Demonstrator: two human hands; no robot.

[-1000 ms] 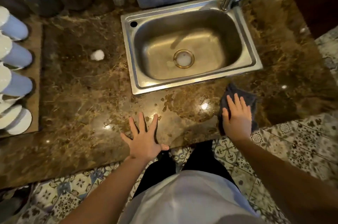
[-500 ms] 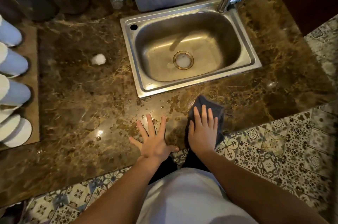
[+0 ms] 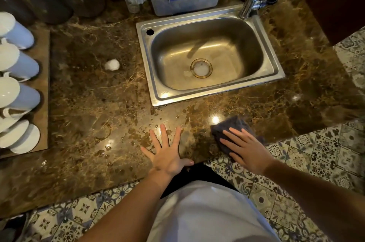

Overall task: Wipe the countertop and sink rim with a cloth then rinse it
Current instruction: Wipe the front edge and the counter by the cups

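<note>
— Where are we with the cloth (image 3: 233,129)?

— It lies on the tabletop (image 3: 88,107) at the near edge, right of centre, under our right hand (image 3: 245,150), which presses it with flat, straight fingers. Our left hand (image 3: 167,151) is spread flat on the bare stone just to the left, holding nothing.

— How do we wipe this strip well?

— We should keep the palm weight even so the whole cloth drags, and sweep in overlapping passes toward the beads of water (image 3: 146,133) by the left hand. Better to lift that hand so we don't wipe around it.

— And the sink (image 3: 215,95)?

— Its near rim looks untouched as yet. We'd judge it comes next, then rinsing under the tap (image 3: 250,3).
</note>
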